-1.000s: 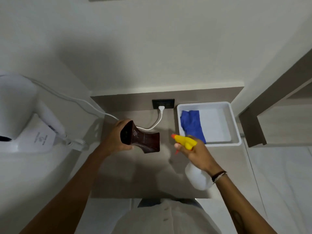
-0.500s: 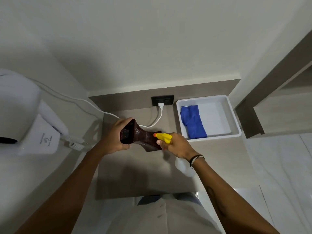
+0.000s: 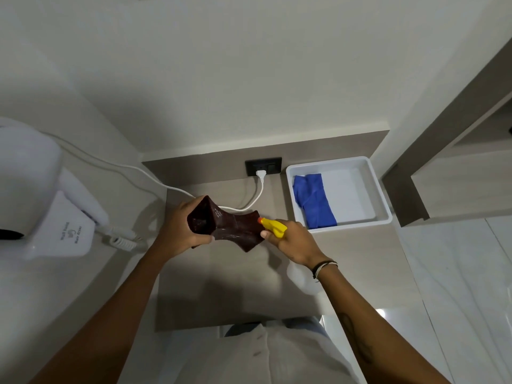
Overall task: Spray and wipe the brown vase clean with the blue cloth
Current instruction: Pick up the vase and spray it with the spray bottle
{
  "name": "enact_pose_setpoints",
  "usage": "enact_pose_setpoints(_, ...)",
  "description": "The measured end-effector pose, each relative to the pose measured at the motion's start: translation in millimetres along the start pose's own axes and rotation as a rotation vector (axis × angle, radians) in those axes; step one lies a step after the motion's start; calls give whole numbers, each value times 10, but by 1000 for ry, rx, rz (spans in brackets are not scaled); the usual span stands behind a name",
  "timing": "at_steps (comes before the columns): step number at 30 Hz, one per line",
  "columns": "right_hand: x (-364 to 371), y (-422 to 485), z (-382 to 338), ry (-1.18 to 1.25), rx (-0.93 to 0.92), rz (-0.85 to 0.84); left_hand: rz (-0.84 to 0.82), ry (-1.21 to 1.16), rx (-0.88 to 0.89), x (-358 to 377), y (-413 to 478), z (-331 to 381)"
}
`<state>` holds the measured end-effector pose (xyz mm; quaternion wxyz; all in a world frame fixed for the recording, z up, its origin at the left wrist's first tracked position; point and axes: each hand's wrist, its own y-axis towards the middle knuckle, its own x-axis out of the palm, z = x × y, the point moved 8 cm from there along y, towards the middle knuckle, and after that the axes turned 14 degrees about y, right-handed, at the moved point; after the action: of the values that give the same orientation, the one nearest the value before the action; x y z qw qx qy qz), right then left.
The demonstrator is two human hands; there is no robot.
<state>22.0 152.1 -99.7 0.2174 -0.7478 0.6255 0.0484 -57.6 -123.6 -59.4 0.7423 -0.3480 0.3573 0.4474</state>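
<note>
My left hand (image 3: 181,232) grips the brown vase (image 3: 230,227) near its open mouth and holds it sideways above the counter, mouth toward me. My right hand (image 3: 293,242) is shut on a spray bottle whose yellow nozzle (image 3: 273,225) points left and nearly touches the vase's base end. The bottle's white body (image 3: 300,278) hangs below my wrist, mostly hidden. The blue cloth (image 3: 314,200) lies folded in the left part of a white tray (image 3: 381,195) at the back right.
A white cord (image 3: 155,184) runs from a wall-mounted hair dryer (image 3: 41,195) on the left to a black outlet (image 3: 263,166) behind the vase. The beige counter (image 3: 221,286) stretches below my hands. A wooden frame (image 3: 415,173) rises to the right.
My right hand has brought the spray bottle left, from beside the tray up to the vase's base end. My left hand has kept the vase almost still.
</note>
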Motion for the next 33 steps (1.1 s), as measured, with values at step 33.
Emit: enact_pose_setpoints(33, 2, -227, 129, -121, 23, -57, -19, 127, -118, -28, -69, 113)
